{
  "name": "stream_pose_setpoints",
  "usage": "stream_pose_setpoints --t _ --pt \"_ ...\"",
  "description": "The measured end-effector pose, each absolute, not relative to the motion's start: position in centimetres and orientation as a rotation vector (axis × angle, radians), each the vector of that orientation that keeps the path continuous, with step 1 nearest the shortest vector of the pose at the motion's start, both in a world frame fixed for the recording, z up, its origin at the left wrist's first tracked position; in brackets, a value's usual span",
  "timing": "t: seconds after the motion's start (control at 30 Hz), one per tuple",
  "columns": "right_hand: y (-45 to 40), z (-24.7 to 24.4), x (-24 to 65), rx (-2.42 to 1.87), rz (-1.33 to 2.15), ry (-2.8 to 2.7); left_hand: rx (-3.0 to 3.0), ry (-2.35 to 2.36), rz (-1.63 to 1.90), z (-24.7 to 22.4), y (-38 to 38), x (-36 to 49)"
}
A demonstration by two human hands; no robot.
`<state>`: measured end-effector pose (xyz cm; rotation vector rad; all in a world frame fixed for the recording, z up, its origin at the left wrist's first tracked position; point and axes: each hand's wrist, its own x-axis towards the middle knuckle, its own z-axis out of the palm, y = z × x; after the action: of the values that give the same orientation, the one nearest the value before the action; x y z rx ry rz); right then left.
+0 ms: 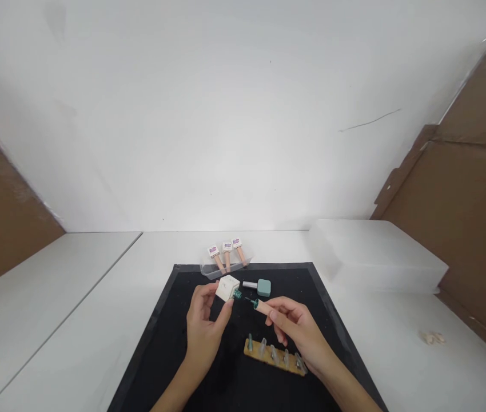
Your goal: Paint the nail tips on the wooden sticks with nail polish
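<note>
Right hand (298, 326) grips a peach-handled, green-wetted brush (262, 307); left hand (205, 320) grips a white, green-necked bottle (227, 287).

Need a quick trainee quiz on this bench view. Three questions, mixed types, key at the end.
1. True or false: the left hand holds the white bottle while the right hand holds the pink-handled brush.
2. How many labelled bottles lie in the clear tray? A) two B) three C) five
3. Fill in: among the tips on the yellowish strip, the green one stands at the person's ____ end.

Key: 1 true; 2 B; 3 left
</note>
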<state>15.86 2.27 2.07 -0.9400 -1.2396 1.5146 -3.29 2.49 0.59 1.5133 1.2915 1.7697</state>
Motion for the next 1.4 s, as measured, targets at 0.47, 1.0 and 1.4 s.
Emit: stream_pose_setpoints --t 0.47,1.0,1.4 --pt "2.3 2.7 15.8 -0.983 1.454 -1.120 1.946 1.426 1.398 0.0 3.0 -3.3" --pt "2.1 3.2 16.2 -0.972 1.434 -1.108 2.104 1.463 1.184 -1.5 4.9 -2.4" --pt "2.2 3.0 16.2 -0.989 1.404 -1.085 2.169 1.445 1.198 -2.8 5.7 -2.6"
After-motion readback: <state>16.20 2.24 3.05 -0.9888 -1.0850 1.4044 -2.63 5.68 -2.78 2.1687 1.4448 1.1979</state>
